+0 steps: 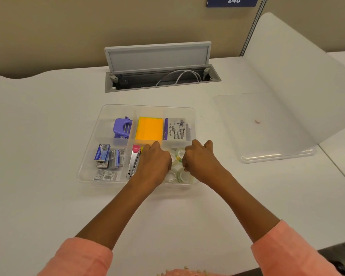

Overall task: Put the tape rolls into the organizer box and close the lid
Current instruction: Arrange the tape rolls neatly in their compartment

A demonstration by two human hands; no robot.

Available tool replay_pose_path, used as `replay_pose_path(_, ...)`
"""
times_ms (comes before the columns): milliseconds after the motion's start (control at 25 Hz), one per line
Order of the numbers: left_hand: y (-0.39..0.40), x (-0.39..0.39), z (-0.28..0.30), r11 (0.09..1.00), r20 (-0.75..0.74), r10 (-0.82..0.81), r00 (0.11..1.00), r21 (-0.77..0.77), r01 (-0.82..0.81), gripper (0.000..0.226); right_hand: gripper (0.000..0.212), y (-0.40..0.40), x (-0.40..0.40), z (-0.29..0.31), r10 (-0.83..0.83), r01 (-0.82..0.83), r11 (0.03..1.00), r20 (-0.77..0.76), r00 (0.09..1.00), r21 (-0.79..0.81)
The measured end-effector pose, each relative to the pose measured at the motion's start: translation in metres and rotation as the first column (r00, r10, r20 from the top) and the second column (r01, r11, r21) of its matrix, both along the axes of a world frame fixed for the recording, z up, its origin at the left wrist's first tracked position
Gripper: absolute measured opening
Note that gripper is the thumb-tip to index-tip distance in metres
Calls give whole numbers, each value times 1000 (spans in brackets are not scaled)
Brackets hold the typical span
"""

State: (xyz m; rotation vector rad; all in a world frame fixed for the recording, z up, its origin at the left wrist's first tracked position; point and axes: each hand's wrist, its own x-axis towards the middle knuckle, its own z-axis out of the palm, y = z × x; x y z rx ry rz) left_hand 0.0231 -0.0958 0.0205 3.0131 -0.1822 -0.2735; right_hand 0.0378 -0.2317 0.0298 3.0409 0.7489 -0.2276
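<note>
A clear organizer box (88,172) with several compartments stands open in the middle of the white table. Several pale tape rolls (184,176) lie in its near right compartment. Both hands reach into that compartment from above. My left hand (153,164) has its fingers curled down onto the rolls at the compartment's left side. My right hand (199,162) is curled the same way on the right side, fingertips touching a roll. Whether either hand grips a roll is hidden by the fingers. The translucent lid (271,124) lies flat on the table to the right of the box.
Other compartments hold a purple hole punch (123,127), orange sticky notes (148,129), a stamp pad pack (176,129), staple boxes (108,156) and a stapler (133,162). An open cable hatch (161,76) sits behind the box. A white divider panel (299,62) rises at right.
</note>
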Motion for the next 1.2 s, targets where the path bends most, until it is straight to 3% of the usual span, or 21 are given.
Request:
replay_pose_path(160,1,1,-4,1000,33,-10,999,-6,10,26,20,-2,2,-1,-15,19,997,-53,998,74)
replay_pose_path(360,6,8,-11,989,159,-20,987,-144,44,29,24,-2,12,-5,-149,130,981,129,980,145)
replay_pose_path(520,6,10,-18,998,129,-46,991,-47,52,34,38,-1,12,-14,-110,103,991,99,989,80)
replay_pose_path(800,3,7,-20,994,248,-110,963,54,100,30,35,-4,10,-17,-77,69,996,150,986,57)
replay_pose_path(960,1,8,-22,995,247,-79,966,70,63,31,35,-6,11,-16,-53,47,998,123,991,49)
replay_pose_path(1200,-5,12,-23,997,256,73,964,-41,-65,34,32,-7,21,-13,-45,37,997,132,990,66)
